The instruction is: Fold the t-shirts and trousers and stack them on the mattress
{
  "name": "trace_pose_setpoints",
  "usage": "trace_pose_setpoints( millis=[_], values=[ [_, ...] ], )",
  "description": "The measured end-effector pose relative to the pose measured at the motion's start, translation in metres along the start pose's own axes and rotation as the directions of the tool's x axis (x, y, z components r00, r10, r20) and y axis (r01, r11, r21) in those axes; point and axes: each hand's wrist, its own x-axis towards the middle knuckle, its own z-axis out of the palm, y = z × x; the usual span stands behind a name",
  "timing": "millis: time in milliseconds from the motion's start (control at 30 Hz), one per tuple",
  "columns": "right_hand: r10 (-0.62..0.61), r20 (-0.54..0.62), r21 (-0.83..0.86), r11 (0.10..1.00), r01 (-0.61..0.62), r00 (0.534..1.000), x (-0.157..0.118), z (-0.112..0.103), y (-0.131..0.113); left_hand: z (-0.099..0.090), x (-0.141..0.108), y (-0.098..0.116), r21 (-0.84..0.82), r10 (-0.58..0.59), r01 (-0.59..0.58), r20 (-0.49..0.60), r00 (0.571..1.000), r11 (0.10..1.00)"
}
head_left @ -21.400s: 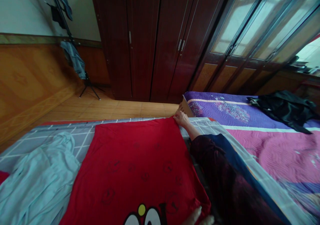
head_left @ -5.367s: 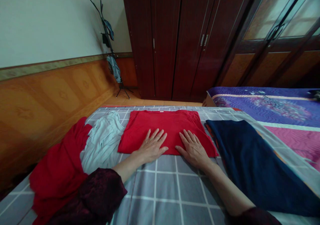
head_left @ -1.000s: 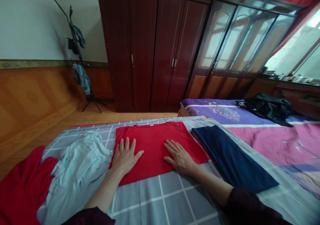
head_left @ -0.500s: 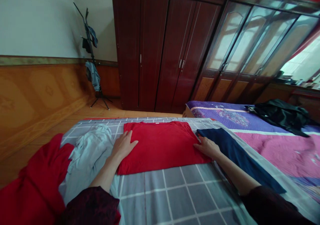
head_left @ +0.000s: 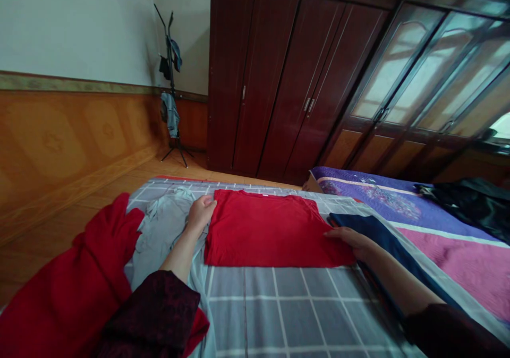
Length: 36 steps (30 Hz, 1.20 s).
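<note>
One bunched red cloth lies at the far left of the checked bedsheet, touching a crumpled pale garment. Next, the left hand pinches the near-flat red shirt at its left edge; the shirt lies between both hands, neckline away from the person. The right hand touches its right edge, though whether it grips I cannot tell. A navy garment lies just beyond.

Red on shirt. Left of shirt: pale grey-blue on cloth, red on bundle. Right of shirt: navy on garment. Under shirt: white grid over grey on bedsheet.
</note>
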Motion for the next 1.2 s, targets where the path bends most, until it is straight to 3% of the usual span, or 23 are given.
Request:
trace_pose_setpoints(
  millis=[133, 333, 467, 600, 667, 733, 967, 1200],
  values=[
    [-0.003, 0.144, 0.11, 0.994, -0.013, 0.99, -0.007, 0.007, -0.022, -0.004, -0.002, 0.004, -0.176, -0.073, 0.066, -0.033, 0.997, 0.982],
    [-0.18, 0.12, 0.061, 0.983, 0.173, 0.976, 0.002, 0.037, -0.096, -0.01, -0.008, 0.014, -0.322, -0.136, 0.146, 0.053, 0.989, 0.935],
    [-0.33, 0.133, -0.141, 0.927, 0.347, 0.935, -0.003, 0.102, -0.157, -0.01, -0.007, 0.014, -0.32, -0.15, 0.181, 0.118, 0.982, 0.93],
    [-0.466, 0.218, -0.351, 0.782, 0.515, 0.857, -0.043, 0.183, -0.191, -0.008, -0.006, 0.008, -0.272, -0.114, 0.165, 0.193, 0.974, 0.948],
    [-0.524, 0.279, -0.422, 0.686, 0.593, 0.805, -0.067, 0.21, -0.192, -0.006, -0.007, 0.005, -0.233, -0.081, 0.134, 0.22, 0.972, 0.963],
    [-0.574, 0.316, -0.468, 0.598, 0.651, 0.755, -0.085, 0.222, -0.185, -0.006, -0.008, 0.003, -0.189, -0.037, 0.082, 0.232, 0.972, 0.979],
    [-0.665, 0.338, -0.578, 0.412, 0.705, 0.666, -0.102, 0.201, -0.141, -0.002, -0.01, 0.005, -0.018, 0.108, -0.107, 0.226, 0.968, 0.994],
    [-0.746, 0.379, -0.58, 0.27, 0.769, 0.548, -0.106, 0.198, -0.123, -0.001, -0.009, 0.007, 0.102, 0.139, -0.171, 0.26, 0.955, 0.98]
  ],
)
